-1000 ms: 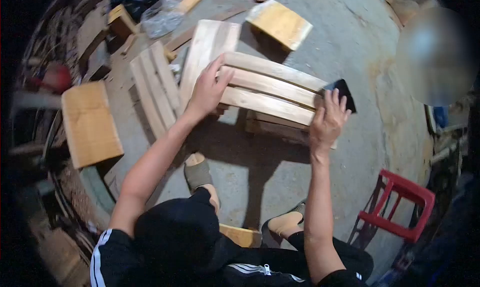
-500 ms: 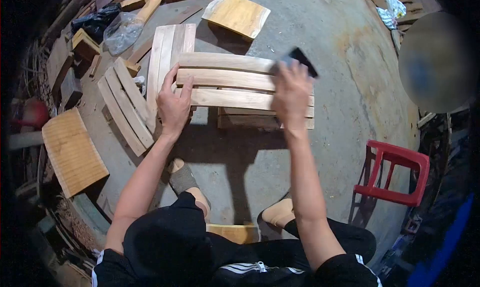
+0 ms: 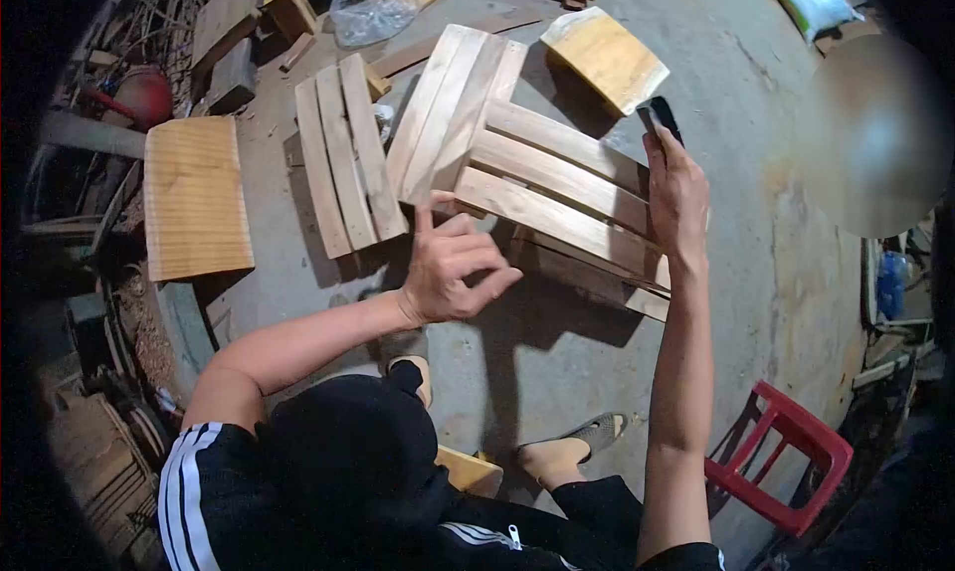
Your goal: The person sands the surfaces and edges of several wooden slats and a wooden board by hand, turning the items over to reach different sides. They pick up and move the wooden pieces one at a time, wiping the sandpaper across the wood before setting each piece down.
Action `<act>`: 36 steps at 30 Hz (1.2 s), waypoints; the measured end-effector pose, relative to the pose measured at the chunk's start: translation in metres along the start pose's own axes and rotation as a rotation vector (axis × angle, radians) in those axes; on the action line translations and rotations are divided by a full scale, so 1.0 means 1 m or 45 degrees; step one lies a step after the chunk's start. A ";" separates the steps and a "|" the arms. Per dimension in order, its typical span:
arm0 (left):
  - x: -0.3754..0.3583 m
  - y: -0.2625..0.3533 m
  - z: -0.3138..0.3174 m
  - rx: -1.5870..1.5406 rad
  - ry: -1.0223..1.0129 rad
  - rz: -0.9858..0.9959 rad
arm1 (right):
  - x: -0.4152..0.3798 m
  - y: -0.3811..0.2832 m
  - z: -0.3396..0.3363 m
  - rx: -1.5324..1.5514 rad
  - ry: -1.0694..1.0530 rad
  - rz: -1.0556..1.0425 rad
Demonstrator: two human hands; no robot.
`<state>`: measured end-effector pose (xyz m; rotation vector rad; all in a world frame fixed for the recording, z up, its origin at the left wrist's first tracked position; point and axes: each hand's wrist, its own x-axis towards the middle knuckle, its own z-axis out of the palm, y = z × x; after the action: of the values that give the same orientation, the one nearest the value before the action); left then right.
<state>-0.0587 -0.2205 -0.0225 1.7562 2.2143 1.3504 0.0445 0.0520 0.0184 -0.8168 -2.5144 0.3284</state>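
A slatted wooden panel of pale slats with gaps between them lies across another wooden piece beneath it. Beyond the panel's right end, my right hand is raised and grips a dark flat block, whose black edge points up; its exact kind is unclear. My left hand hovers at the near left corner of the panel, fingers apart and holding nothing. Further slatted pieces lie to the left: one partly under the panel's left end, another farther left.
A yellowish board lies at left and a yellowish wooden block behind the panel. A red plastic stool lies at lower right. A clear plastic bag and wood scraps line the back. At right, a blurred round patch covers part of the view.
My left hand has let go of the panel's left end and come nearer me. My right hand, with the dark block, has moved off the slats past the right end. The view has turned left.
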 end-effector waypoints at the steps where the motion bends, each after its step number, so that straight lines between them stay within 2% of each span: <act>1: 0.004 0.002 0.001 -0.047 0.069 0.063 | 0.002 -0.003 0.009 -0.069 -0.087 0.041; 3: 0.004 0.013 -0.007 0.074 0.177 0.209 | 0.004 -0.006 0.018 -0.139 -0.179 0.070; 5: -0.017 0.011 -0.003 -0.125 -0.064 0.203 | -0.001 -0.006 0.018 -0.091 -0.048 0.114; 6: -0.029 0.005 0.015 -0.298 -0.269 0.168 | -0.003 -0.004 0.019 -0.126 -0.036 0.077; 7: -0.032 0.012 0.029 -0.441 -0.494 -0.031 | -0.004 -0.004 0.019 -0.132 -0.030 0.094; 9: -0.021 0.018 0.059 -1.254 -0.780 -1.075 | -0.004 -0.006 0.018 -0.132 -0.041 0.105; 11: 0.020 0.016 0.084 -1.740 -0.414 -1.687 | -0.007 -0.007 0.020 -0.109 0.021 0.078; 12: 0.041 0.017 0.087 -1.975 -0.257 -1.756 | -0.010 -0.006 0.020 -0.178 -0.012 0.082; 13: 0.048 0.019 0.090 -1.997 -0.251 -1.731 | -0.012 -0.006 0.019 -0.243 -0.042 0.088; 15: 0.056 0.021 0.093 -2.334 0.064 -1.393 | -0.020 -0.004 0.006 -0.176 -0.025 0.107; 17: 0.066 0.010 0.090 -2.514 0.063 -1.246 | -0.037 -0.011 -0.012 -0.108 -0.159 0.283; 19: 0.086 0.017 0.058 -2.206 0.084 -1.223 | -0.064 -0.021 -0.028 -0.003 -0.158 0.332; 21: 0.103 0.017 0.042 -1.989 0.045 -1.146 | -0.094 -0.033 -0.039 0.344 -0.033 0.439; 23: 0.128 0.016 0.032 -1.698 -0.103 -0.802 | -0.122 -0.052 -0.044 0.383 0.094 0.557; 25: 0.162 0.004 0.030 -1.378 -0.464 -0.520 | -0.142 -0.057 -0.035 0.806 0.300 0.572; 26: 0.181 0.004 0.027 -1.203 -0.718 -0.455 | -0.150 -0.053 -0.031 0.848 0.299 0.634; 27: 0.200 0.006 0.024 -1.012 -0.954 -0.382 | -0.152 -0.053 -0.039 0.740 0.314 0.577; 28: 0.217 0.009 0.028 -0.869 -1.069 -0.305 | -0.152 -0.046 -0.042 0.645 0.379 0.545; 29: 0.229 0.008 0.042 -0.830 -1.123 -0.270 | -0.152 -0.035 -0.045 0.553 0.443 0.510; 30: 0.242 0.016 0.045 -0.740 -1.261 -0.272 | -0.156 -0.018 -0.047 0.788 0.394 0.701; 31: 0.252 0.022 0.048 -0.653 -1.397 -0.276 | -0.153 -0.003 -0.050 0.726 0.487 0.675; 33: 0.262 0.017 0.071 -0.539 -1.503 -0.249 | -0.154 0.016 -0.069 0.931 0.511 0.883; 34: 0.266 0.012 0.086 -0.415 -1.593 -0.232 | -0.155 0.024 -0.072 0.913 0.526 0.896; 36: 0.260 -0.004 0.102 -0.466 -1.623 -0.146 | -0.158 0.041 -0.070 0.834 0.653 0.832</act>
<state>-0.1083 0.0484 0.0352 1.5629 1.2118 0.3027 0.2123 -0.0048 0.0064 -1.2138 -1.4698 0.9514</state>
